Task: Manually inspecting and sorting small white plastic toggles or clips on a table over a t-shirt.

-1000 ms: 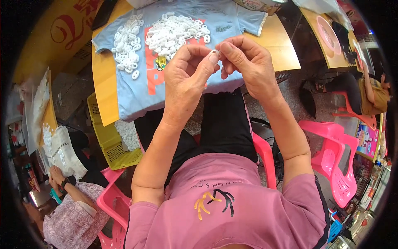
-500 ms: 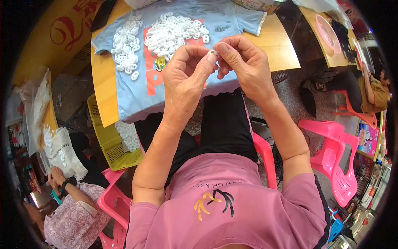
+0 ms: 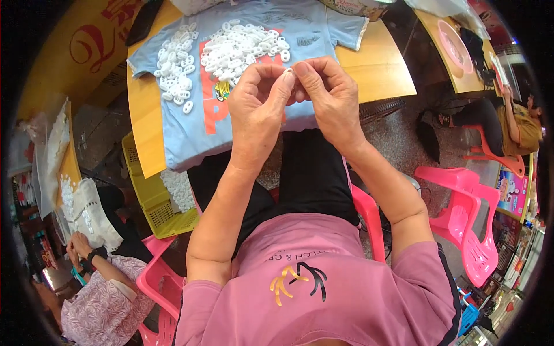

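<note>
Just past the edge of my lap, above a blue T-shirt [image 3: 193, 135] spread over the table, my two hands meet. My left hand [image 3: 259, 106] is closed, thumb and forefinger pinching a small white plastic piece [image 3: 288, 72], mostly covered by fingers. My right hand [image 3: 328, 92] is closed too, its thumb and fingertips pressed against the left fingertips; what they grip is hidden. Beyond them lies a big heap of small oval white plastic pieces [image 3: 236, 52] with holes. A narrower group of the same pieces [image 3: 173, 69] lies to the left. Small dark bits [image 3: 307, 41] lie at the right.
Left of my legs stands a yellow crate [image 3: 158, 213] beside more white pieces [image 3: 178, 189]. A pink plastic chair [image 3: 461, 219] is at my right. One person [image 3: 107, 294] works at the lower left, another [image 3: 513, 127] sits far right. A dark phone-like object [image 3: 143, 23] lies at the table's back left.
My right hand has come slightly left and closer to my left hand, its fingers curling in. The white piece at the fingertips is more covered. The heaps look the same.
</note>
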Demonstrator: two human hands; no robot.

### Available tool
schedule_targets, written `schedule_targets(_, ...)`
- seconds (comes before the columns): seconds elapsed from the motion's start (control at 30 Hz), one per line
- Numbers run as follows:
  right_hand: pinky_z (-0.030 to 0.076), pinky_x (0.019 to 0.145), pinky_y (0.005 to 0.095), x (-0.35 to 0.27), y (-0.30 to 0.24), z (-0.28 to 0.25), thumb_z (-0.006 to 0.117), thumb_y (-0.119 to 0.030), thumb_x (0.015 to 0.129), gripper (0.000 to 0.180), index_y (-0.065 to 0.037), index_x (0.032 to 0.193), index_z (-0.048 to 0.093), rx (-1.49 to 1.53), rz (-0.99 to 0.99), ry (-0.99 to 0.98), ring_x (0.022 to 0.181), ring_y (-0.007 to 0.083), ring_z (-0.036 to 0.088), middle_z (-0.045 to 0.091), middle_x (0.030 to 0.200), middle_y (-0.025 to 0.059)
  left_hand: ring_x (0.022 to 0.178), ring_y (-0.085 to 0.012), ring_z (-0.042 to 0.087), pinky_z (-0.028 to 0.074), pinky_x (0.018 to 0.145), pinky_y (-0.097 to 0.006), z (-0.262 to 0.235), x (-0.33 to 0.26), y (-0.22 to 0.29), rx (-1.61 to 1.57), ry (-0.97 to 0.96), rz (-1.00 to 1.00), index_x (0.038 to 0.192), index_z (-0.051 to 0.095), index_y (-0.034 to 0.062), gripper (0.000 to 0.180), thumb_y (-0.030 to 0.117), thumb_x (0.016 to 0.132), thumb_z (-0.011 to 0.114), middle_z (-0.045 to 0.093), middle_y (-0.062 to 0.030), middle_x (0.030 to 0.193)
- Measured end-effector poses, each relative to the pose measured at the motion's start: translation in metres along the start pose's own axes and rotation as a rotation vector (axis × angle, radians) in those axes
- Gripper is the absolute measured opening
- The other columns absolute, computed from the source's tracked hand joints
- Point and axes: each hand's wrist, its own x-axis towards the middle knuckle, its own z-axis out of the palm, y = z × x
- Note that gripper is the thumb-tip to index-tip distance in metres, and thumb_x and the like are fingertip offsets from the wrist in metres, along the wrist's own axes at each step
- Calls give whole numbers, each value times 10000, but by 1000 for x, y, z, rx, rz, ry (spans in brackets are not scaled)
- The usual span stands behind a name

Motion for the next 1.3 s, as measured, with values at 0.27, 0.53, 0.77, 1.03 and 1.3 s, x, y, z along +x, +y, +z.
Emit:
schedule_targets(0.27, 488, 620, 216, 8, -23, -26, 544, -161, 987, 213, 24, 1065, 614, -307, -44, -277, 676, 94, 597, 625, 856, 51, 771, -100, 606, 486, 708, -247, -22, 2, 12, -143, -172, -173, 979, 618, 4, 187, 142, 875, 690, 634, -39, 866)
schedule_targets(0.53, 476, 628, 290, 29, -31, -34, 641, -77, 897, 123, 12, 968, 596, -767, -637, -494, 732, 195, 595, 611, 855, 91, 748, -112, 612, 497, 701, -252, -29, -2, 21, -164, -230, -225, 967, 613, 0, 186, 146, 877, 686, 638, -55, 829)
schedule_targets(0.77, 460, 626, 348, 24, -39, -30, 614, -28, 883, 72, 6, 914, 558, -811, -690, -581, 720, 287, 566, 560, 826, 124, 684, -136, 638, 537, 637, -258, -30, -9, 29, -133, -288, -237, 960, 584, -24, 185, 146, 917, 642, 641, -78, 794)
schedule_targets(1.03, 437, 607, 370, 16, -36, -28, 567, -45, 914, 62, 6, 910, 531, -733, -611, -654, 701, 323, 529, 527, 802, 130, 690, -119, 640, 544, 637, -248, -26, -20, 30, -84, -264, -193, 965, 577, -37, 140, 95, 933, 610, 649, -77, 809)
schedule_targets(1.3, 442, 643, 373, 11, -18, -34, 566, -53, 916, 87, 20, 892, 525, -748, -469, -680, 729, 329, 532, 519, 803, 141, 694, -105, 628, 530, 632, -237, -36, -16, 9, 145, -302, -196, 978, 572, -36, 136, 88, 933, 607, 641, -53, 814)
